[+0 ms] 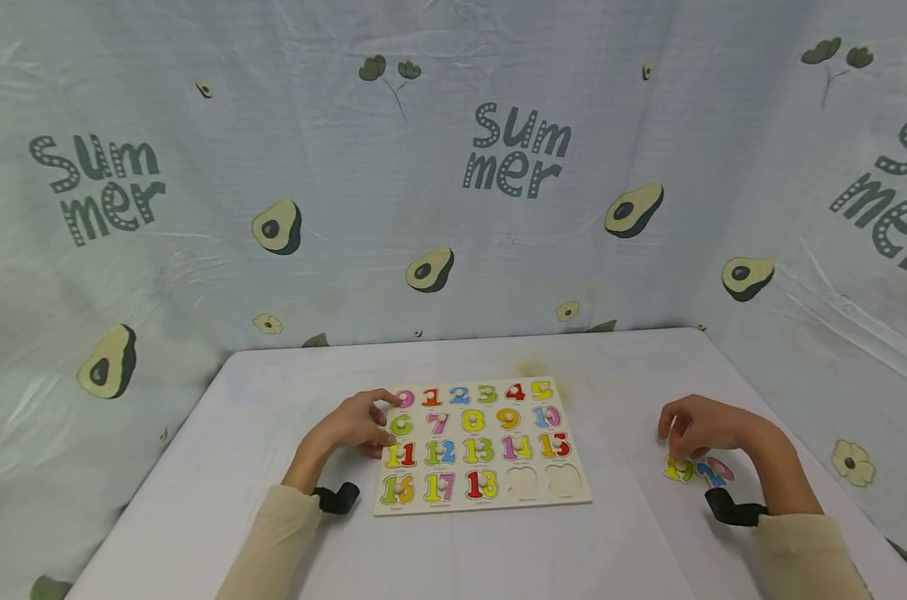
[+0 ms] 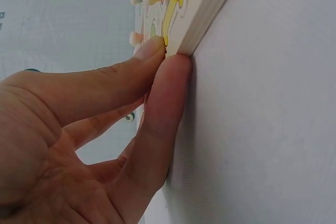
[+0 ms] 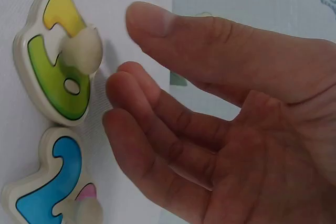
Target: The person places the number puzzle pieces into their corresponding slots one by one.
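A wooden number puzzle board (image 1: 461, 505) lies on the table, most recesses filled with coloured, knobbed numbers. My left hand (image 1: 354, 423) holds the board's left edge. In the left wrist view, the thumb touches its upper face and a finger presses against the side of the board (image 2: 207, 3). Off to the right, my right hand (image 1: 704, 425) hovers by two loose pieces. One is a yellow-green 19 piece (image 3: 58, 77); the other is a blue-and-pink 20 piece (image 3: 58, 174). In the right wrist view, a gap separates the relaxed fingers from the 19 piece's round knob.
Two recesses, such as the rightmost recess (image 1: 563, 480), show bare wood in the bottom row. A white cloth covers the table (image 1: 498, 558). Behind it hangs a printed curtain (image 1: 348, 283) with avocados. Black straps (image 1: 337, 498) are on both wrists.
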A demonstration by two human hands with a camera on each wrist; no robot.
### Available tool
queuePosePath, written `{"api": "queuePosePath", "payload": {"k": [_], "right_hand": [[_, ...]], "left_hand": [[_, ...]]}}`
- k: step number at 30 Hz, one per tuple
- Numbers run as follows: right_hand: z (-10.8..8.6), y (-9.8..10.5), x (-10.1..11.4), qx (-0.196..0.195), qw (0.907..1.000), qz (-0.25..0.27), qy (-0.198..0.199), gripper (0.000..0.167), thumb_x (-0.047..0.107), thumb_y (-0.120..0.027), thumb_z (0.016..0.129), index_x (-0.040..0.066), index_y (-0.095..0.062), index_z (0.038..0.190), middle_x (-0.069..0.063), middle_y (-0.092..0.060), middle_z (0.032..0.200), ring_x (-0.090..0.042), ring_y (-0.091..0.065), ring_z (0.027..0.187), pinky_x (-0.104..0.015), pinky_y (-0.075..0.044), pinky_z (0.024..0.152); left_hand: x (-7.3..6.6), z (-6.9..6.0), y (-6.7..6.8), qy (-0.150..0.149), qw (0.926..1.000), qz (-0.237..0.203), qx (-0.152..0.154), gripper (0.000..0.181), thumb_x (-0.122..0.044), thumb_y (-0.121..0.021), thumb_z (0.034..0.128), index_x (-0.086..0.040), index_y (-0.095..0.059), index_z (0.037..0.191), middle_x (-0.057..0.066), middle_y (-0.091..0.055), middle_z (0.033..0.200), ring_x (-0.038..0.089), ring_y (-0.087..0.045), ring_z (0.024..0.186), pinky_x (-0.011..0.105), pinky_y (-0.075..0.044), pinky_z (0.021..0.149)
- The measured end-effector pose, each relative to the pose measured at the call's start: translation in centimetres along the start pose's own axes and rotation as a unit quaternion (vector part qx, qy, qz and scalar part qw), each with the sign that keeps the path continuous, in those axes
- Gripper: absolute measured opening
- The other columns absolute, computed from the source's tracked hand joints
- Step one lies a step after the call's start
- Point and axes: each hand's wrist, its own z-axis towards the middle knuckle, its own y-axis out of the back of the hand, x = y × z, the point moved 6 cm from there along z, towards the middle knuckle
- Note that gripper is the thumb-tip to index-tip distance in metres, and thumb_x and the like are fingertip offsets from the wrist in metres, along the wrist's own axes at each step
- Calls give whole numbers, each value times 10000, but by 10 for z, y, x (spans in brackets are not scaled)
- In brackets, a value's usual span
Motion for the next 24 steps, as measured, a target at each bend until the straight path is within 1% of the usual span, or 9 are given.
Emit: {"api": "queuePosePath", "payload": {"k": [4,6,9,12,18,21,24], "right_hand": [[-2,-3,-6,191,9996,201,103,162,5,-749,793,-16,-672,934,-66,-639,811,-201,-585,698,-319,-527,638],[-3,-5,-8,272,9992,278,95,156,8,-766,789,-27,-674,911,-68,-655,804,-200,-586,681,-308,-524,623],[-4,-7,-10,328,9989,301,-150,146,8,-775,789,-20,-682,897,-66,-653,800,-191,-574,664,-282,-513,606],[-3,-7,-11,282,9985,215,-410,132,12,-781,794,-2,-690,888,-70,-650,791,-182,-572,645,-271,-513,601],[0,-9,-8,279,9983,194,-480,112,0,-773,783,-7,-694,861,-77,-659,761,-172,-581,600,-283,-535,591],[0,-10,-8,283,9975,220,-602,113,-5,-780,777,-1,-691,847,-74,-658,764,-178,-604,616,-296,-558,619],[0,-12,-9,294,9975,230,-600,107,-22,-773,760,-12,-685,821,-74,-656,755,-186,-617,630,-317,-574,638]], "left_hand": [[0,1,0,-42,10000,-50,53,604,-41,-814,854,-124,-582,1406,137,-574,1048,182,-613,638,262,-582,603],[0,1,0,-51,9999,-69,63,605,-37,-814,852,-121,-583,1404,136,-575,1044,182,-614,633,262,-582,602],[0,1,0,-32,10000,-68,48,606,-36,-818,848,-126,-586,1401,133,-576,1043,182,-614,633,263,-581,600],[0,1,0,-10,10000,-61,25,608,-33,-818,847,-134,-588,1401,132,-575,1046,184,-614,639,265,-581,597],[0,1,0,7,10000,-85,-2,610,-29,-816,847,-139,-587,1401,132,-575,1041,191,-617,632,265,-580,590],[0,1,0,8,10000,-97,-3,605,-32,-815,848,-138,-587,1397,132,-578,1036,192,-619,624,266,-581,591],[0,0,-1,22,10000,-91,-7,605,-31,-815,848,-140,-588,1398,132,-580,1032,192,-620,621,266,-583,592]]}}
